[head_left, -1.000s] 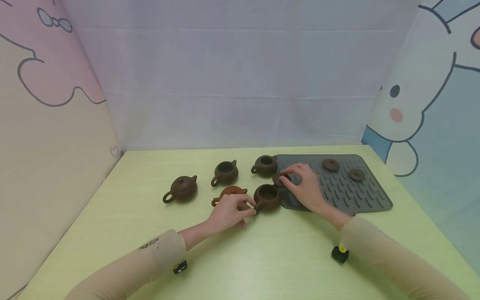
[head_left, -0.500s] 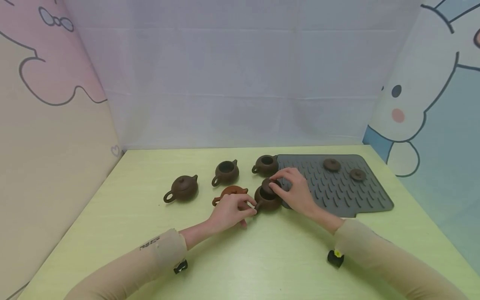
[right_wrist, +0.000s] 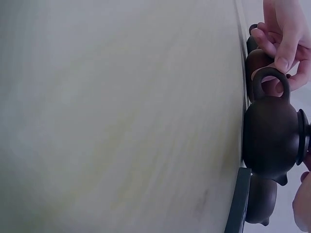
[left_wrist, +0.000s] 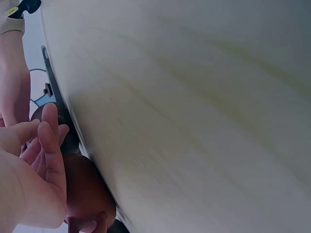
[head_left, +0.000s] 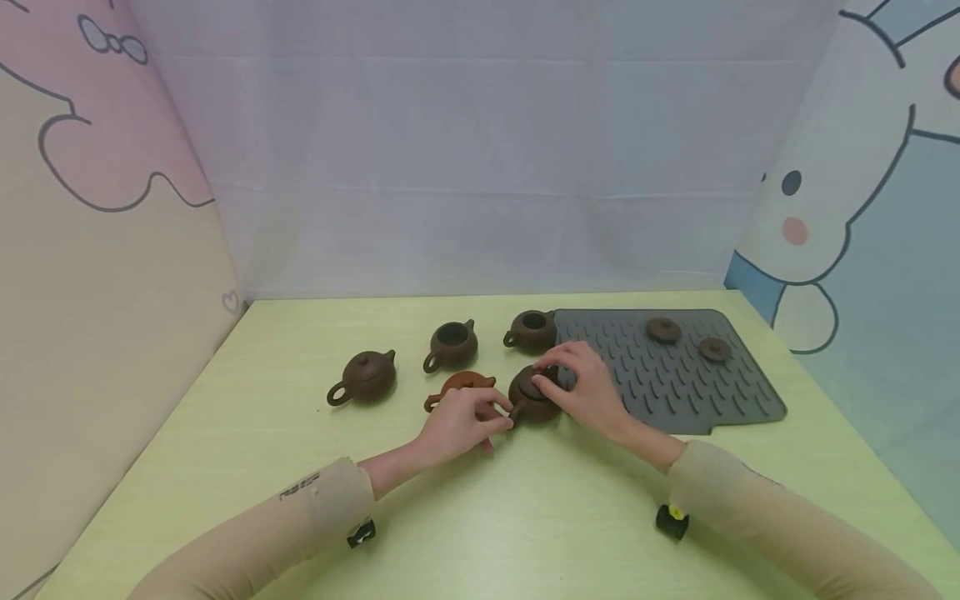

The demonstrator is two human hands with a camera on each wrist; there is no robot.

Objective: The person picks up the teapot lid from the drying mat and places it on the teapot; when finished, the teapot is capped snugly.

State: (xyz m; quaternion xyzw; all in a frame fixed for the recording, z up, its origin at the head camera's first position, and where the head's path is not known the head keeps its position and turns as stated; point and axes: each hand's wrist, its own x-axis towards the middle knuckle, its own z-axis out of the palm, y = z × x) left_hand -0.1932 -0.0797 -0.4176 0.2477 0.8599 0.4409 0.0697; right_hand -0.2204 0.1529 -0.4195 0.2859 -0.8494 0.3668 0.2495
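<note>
A dark brown teapot (head_left: 532, 410) stands in front of me, at the left edge of the grey mat. My left hand (head_left: 459, 423) pinches its loop handle (right_wrist: 270, 73) between thumb and fingers, seen clearly in the right wrist view. The fingers of my right hand (head_left: 588, 390) hold a dark round lid (right_wrist: 302, 138) right at the teapot's mouth; its knob is hidden by the fingers. Beside the left hand, partly covered by it, sits a reddish-brown teapot (left_wrist: 90, 187). In the left wrist view, the fingers of my left hand (left_wrist: 36, 170) overlap the dark teapot.
Behind are two open dark teapots, one at the centre (head_left: 453, 345) and another by the mat's corner (head_left: 531, 332). A lidded teapot (head_left: 367, 377) stands to the left. On the grey ridged mat (head_left: 675, 392) lie two lids, one larger (head_left: 663, 330) and one smaller (head_left: 715, 349).
My right hand has carried the lid from the mat's left edge leftward and down onto the dark teapot's mouth. The left hand stays at the handle.
</note>
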